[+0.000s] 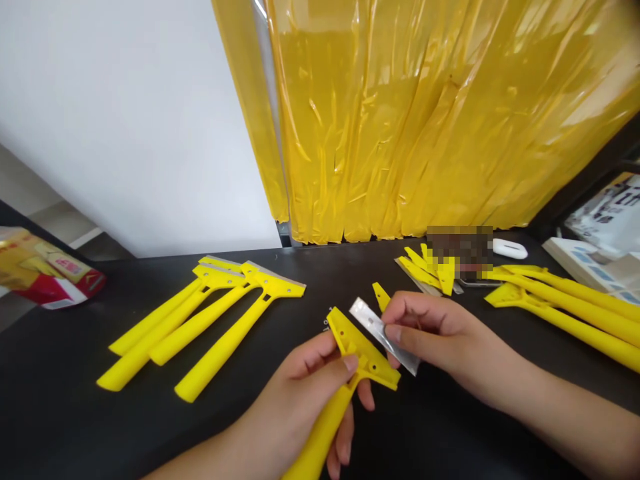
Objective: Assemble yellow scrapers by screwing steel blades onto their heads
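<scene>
A: Where was the yellow scraper [367,347]?

B: It was in the left hand [310,380], pinched near its head between thumb and fingers. The right hand [435,327] pinched a metal blade [367,320] just beside this head. Whether the two touched, I could not tell.

A: What lay around the hands?

B: To the left of the left hand lay four scrapers [227,343]. Beyond the right hand were yellow plastic pieces [420,270], and to its right, yellow handles [575,301].

A: Was something hidden?

B: Yes. The right fingers covered part of the blade, the lower edge of the view cut the held handle, and a pixelated patch [460,247] hid something beyond the right hand.

A: And writing?

B: The packet [45,273], far left of the left hand, had print too blurred for me to read.
</scene>
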`<state>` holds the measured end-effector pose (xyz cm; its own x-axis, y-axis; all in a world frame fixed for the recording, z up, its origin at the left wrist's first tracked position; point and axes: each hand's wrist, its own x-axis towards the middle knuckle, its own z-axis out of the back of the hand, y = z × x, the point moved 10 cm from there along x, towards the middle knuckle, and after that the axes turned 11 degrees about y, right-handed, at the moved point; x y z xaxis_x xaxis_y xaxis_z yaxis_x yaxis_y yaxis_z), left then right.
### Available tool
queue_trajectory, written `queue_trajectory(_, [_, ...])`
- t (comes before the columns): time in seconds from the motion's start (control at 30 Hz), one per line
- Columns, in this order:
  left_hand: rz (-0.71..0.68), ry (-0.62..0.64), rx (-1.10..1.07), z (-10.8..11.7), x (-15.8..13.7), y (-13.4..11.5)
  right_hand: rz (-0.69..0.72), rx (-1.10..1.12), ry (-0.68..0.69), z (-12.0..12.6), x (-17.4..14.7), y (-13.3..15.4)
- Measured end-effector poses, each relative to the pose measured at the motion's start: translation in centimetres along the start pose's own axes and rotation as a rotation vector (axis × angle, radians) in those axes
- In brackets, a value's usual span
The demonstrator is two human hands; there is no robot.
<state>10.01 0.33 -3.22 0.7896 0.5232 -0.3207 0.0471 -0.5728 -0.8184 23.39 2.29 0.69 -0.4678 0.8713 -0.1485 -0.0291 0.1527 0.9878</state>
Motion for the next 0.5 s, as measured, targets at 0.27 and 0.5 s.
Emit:
queue_trajectory(0.27, [0.025,-0.042,0.045,-0.1,-0.1,0.9,0.086,-0.395,-0.124,0.0,-1.8,0.5])
queue_trajectory(0.5, [0.014,-0.056,0.050,-0.1,-0.1,0.8,0.104,-0.500,-0.170,-0.1,-2.6,1.2])
